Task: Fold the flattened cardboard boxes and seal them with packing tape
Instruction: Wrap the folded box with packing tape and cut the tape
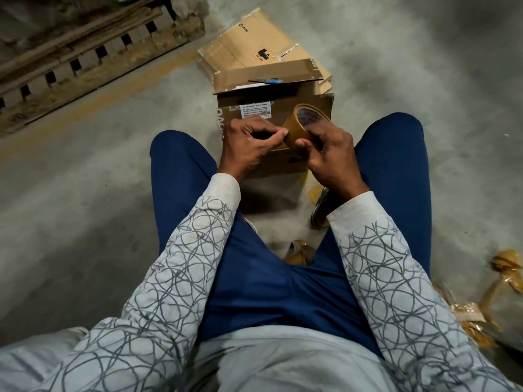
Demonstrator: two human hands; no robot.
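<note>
A brown cardboard box [271,108] stands on the floor between my knees, its far flap raised. Over it I hold a roll of brown packing tape [300,125]. My right hand [331,154] grips the roll, thumb on its outer face and fingers in its core. My left hand [249,145] pinches at the roll's left edge with thumb and forefinger. Several flattened cardboard boxes [254,43] lie on the floor just behind the standing box. A small blue and black tool [267,80] rests on the raised flap.
A wooden pallet [85,55] lies at the far left. Crumpled brown tape scraps [492,290] litter the floor at the right and between my legs. My sandalled foot [321,207] sits by the box. Grey concrete floor [85,193] spreads to both sides.
</note>
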